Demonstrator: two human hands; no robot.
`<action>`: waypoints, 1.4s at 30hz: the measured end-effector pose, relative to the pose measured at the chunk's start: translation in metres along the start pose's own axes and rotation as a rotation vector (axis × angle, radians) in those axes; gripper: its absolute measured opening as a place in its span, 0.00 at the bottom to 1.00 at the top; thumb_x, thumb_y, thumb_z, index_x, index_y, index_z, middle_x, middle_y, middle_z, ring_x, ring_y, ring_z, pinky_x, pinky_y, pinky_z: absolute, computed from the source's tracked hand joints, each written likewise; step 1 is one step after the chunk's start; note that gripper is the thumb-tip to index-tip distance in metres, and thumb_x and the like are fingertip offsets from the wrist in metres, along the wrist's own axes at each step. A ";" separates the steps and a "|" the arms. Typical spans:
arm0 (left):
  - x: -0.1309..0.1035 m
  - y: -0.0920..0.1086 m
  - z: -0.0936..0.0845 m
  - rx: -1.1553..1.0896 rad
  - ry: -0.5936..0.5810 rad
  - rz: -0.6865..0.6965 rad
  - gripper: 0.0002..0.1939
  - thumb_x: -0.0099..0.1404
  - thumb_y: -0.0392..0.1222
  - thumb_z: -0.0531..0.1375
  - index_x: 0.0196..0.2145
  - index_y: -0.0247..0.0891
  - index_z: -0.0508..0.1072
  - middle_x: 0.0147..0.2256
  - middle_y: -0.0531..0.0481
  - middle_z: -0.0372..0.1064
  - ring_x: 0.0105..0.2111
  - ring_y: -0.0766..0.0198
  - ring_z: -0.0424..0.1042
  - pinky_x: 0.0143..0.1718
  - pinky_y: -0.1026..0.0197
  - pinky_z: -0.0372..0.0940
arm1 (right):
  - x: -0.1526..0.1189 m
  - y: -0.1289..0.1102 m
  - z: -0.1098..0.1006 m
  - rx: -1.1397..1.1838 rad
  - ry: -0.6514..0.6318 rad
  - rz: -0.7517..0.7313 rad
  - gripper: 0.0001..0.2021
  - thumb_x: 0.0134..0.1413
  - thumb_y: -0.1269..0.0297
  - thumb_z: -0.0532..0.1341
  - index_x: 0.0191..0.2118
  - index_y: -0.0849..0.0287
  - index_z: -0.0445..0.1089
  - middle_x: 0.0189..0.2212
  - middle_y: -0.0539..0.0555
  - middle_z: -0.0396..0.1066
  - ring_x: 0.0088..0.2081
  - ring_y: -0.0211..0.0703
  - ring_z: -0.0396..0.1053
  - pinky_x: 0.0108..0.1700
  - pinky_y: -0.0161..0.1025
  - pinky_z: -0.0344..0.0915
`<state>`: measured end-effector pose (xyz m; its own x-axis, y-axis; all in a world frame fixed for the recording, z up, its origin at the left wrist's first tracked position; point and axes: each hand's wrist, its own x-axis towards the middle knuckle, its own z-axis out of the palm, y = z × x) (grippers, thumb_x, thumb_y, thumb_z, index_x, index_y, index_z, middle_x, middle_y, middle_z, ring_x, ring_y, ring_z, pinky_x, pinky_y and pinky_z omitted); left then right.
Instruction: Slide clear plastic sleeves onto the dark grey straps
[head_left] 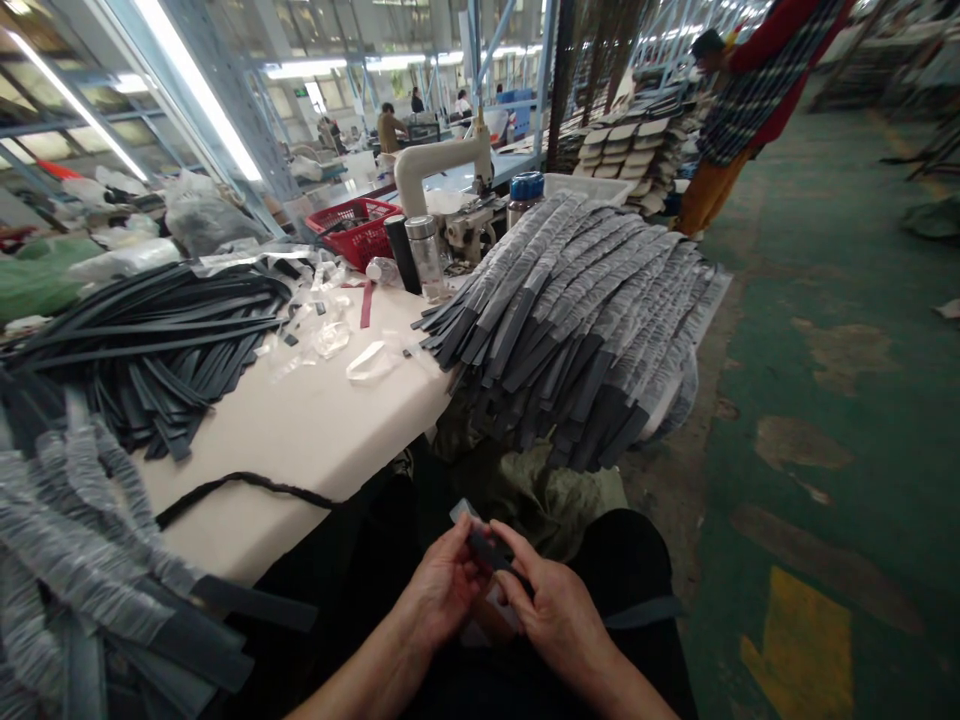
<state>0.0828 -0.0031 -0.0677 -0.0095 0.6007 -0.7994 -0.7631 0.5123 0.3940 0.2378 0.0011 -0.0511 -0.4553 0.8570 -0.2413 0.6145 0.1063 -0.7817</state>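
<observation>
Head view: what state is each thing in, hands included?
Left hand: pinching dark strip
Right hand: gripping dark strip
Dark strip: held between both hands
Wrapped strips: piled, dark ends bare
Glass bottle: upright, lid on
Red basket: upright, open-topped
Ceiling lights: lit
Sewing machine: cannot tell whether running

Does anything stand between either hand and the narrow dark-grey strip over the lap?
Nothing visible blocks the way: the left hand and right hand both hold the narrow dark-grey flat strip. Whether the pale translucent film at its far end lies under the left hand is unclear.
</observation>
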 end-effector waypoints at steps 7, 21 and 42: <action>-0.002 0.000 0.004 -0.103 0.047 -0.040 0.10 0.63 0.43 0.63 0.36 0.32 0.73 0.28 0.49 0.74 0.27 0.66 0.75 0.32 0.64 0.70 | -0.001 0.006 -0.004 0.068 0.065 0.045 0.28 0.61 0.60 0.49 0.66 0.55 0.55 0.34 0.54 0.77 0.28 0.45 0.73 0.36 0.41 0.67; 0.001 -0.018 0.005 -0.009 0.026 0.008 0.08 0.65 0.40 0.61 0.35 0.31 0.74 0.29 0.46 0.76 0.26 0.66 0.75 0.28 0.66 0.68 | 0.020 -0.001 0.000 0.038 -0.019 0.021 0.26 0.60 0.66 0.52 0.65 0.57 0.57 0.32 0.54 0.76 0.34 0.46 0.74 0.40 0.39 0.66; 0.000 0.032 0.007 -0.314 0.113 0.189 0.03 0.65 0.36 0.61 0.36 0.33 0.75 0.33 0.48 0.77 0.26 0.69 0.75 0.27 0.68 0.70 | 0.015 -0.031 -0.055 -0.013 0.079 -0.043 0.26 0.60 0.54 0.55 0.63 0.51 0.59 0.27 0.46 0.74 0.30 0.43 0.72 0.33 0.37 0.63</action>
<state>0.0628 0.0179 -0.0518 -0.2267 0.5865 -0.7776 -0.9015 0.1757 0.3954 0.2474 0.0388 0.0009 -0.4296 0.8885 -0.1611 0.6039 0.1501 -0.7828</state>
